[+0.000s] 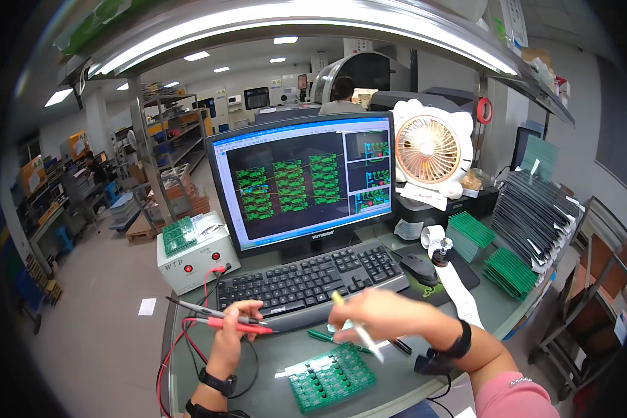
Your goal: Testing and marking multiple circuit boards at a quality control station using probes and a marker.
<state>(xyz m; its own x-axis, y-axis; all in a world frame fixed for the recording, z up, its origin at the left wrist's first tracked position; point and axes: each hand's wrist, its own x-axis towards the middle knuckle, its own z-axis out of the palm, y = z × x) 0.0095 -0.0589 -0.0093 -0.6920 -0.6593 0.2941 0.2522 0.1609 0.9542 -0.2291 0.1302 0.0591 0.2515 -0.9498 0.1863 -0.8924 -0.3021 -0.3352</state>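
Note:
My left hand (228,336) is closed around a pair of test probes, a red probe (242,324) and a black-and-grey probe (223,315), their tips pointing right. Their leads run down at its left. My right hand (380,315) is closed on a slim pen-like tool, yellow at its upper end, with a white part (368,341) below; its exact kind I cannot make out. Below and between both hands, a green circuit board panel (331,376) with rows of small dark parts lies on the table. A green pen (320,336) lies behind the panel.
A black keyboard (306,284) stands before a monitor (299,181) showing a board layout. At left is a white instrument box (196,258). To the right are a mouse (418,268), a label strip (461,296), green boards (510,273), a dark stack of trays (533,216) and a fan (430,148).

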